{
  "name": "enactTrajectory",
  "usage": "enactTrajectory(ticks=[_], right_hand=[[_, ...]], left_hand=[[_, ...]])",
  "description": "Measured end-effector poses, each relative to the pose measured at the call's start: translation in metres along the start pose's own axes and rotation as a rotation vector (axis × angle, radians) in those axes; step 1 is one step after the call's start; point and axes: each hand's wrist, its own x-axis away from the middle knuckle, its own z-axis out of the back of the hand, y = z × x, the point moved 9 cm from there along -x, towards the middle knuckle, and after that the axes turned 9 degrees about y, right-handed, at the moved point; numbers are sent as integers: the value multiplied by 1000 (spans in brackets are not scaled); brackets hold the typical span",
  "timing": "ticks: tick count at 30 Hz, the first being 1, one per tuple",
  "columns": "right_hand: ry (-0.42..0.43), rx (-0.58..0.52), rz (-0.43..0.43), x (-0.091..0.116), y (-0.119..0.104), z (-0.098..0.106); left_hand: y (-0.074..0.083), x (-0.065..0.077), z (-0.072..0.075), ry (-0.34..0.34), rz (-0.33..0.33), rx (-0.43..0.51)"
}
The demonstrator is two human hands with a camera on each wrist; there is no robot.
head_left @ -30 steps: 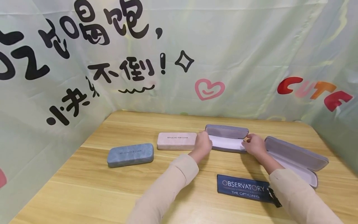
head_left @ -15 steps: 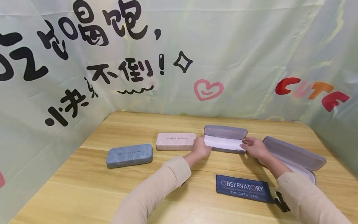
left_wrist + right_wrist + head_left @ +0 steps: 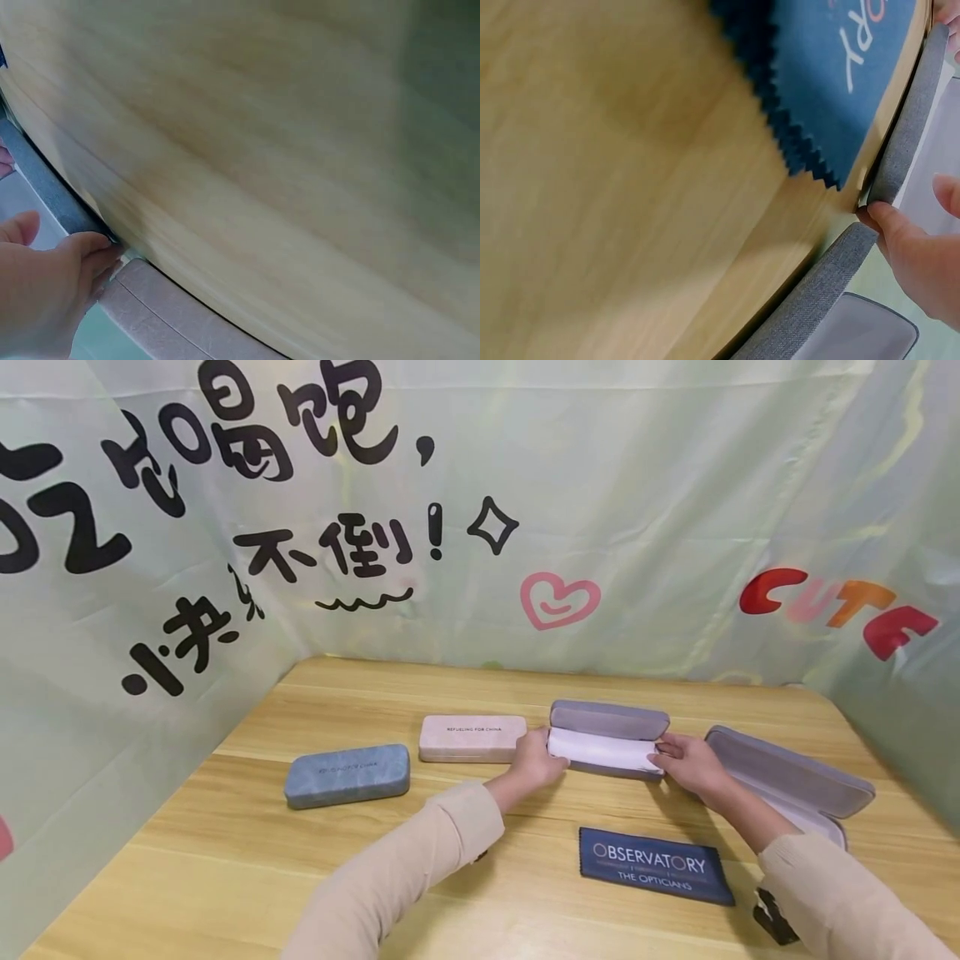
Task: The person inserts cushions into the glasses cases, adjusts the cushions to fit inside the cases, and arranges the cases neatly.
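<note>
An open grey glasses case [image 3: 609, 718] with a pale inside lies at the back of the table, its lid raised on the far side. My left hand [image 3: 534, 762] holds its left end, beside the closed pink glasses case [image 3: 472, 739]. At the opposite end my right hand [image 3: 693, 766] grips the case. The left wrist view has the left hand [image 3: 45, 289] with its fingers on the outer end and the thumb raised. In the right wrist view, the right hand [image 3: 922, 262] has a finger against the case's corner; its lower fingers are hidden.
A second open grey case [image 3: 795, 772] stands right of my right hand. The dark blue lens cloth [image 3: 652, 867] with white lettering lies in front. A closed blue case [image 3: 347, 775] sits at left. Printed fabric walls [image 3: 660, 485] enclose the table [image 3: 247, 868].
The open case between my hands has shifted slightly toward me and to the right. Over the last second, both forearms have spread farther apart. The other cases and the cloth have stayed put.
</note>
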Motion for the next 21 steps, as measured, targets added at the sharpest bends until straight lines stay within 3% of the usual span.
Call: enactTrajectory(ticks=[7, 13, 21], right_hand=[[-5, 7, -4, 5, 1, 1], [1, 32, 12, 7, 2, 3], [8, 37, 36, 11, 2, 4]], left_hand=[[2, 3, 1, -48, -80, 27], [-5, 3, -6, -157, -58, 140], [-9, 6, -7, -218, -72, 159]])
